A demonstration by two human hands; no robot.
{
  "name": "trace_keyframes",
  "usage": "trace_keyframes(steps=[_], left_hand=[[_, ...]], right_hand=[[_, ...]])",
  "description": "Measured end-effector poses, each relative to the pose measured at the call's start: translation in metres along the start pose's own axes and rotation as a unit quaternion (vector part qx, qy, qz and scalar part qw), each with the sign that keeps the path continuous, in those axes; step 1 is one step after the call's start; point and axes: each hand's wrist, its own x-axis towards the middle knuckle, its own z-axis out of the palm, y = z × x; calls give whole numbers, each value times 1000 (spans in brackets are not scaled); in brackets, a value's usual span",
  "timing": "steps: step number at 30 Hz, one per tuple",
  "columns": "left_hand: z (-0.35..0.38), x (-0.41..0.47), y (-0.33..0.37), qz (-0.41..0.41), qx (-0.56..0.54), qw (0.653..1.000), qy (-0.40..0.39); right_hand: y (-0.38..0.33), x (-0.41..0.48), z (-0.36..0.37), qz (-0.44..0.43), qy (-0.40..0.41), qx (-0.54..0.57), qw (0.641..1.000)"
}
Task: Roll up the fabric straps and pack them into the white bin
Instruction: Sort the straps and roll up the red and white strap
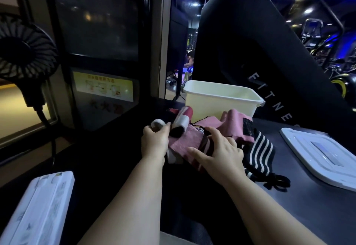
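Several fabric straps [185,142] are heaped just in front of the white bin [212,108], some touching its front wall; none show inside it. Head view: the left hand [155,142] curls round a pale rolled strap [158,124] front-left of the bin. The right hand [221,152] lies spread, pressing the heap. Straps look soft, light and floppy, likely to unroll, so grip across the coil. The bin is open-topped. A white lid [317,148] lies to the bin's right.

Beyond the right hand [223,154], the white bin [217,100] is showing smooth, glossy plastic; straps [182,141] under that hand are looking like matt woven cloth.
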Motion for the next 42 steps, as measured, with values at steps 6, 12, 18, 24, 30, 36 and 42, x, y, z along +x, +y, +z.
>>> trace_keyframes(steps=[6,12,18,24,30,36,42], left_hand=[[7,-6,2,1,-72,996,-46],[11,-15,4,30,-96,993,-59],[2,-5,4,28,-103,994,23],[-8,-5,7,50,-97,991,80],[-7,-19,12,147,-9,987,61],[-1,-37,22,145,-16,986,-84],[1,-47,20,161,111,966,-170]], right_hand=[[1,4,-1,26,-20,82,996],[1,3,-14,25,10,214,977],[9,8,-17,18,24,248,968],[18,10,-28,69,43,320,944],[17,9,-26,77,37,304,949],[13,7,-22,39,46,255,965],[13,6,-20,15,48,245,968]])
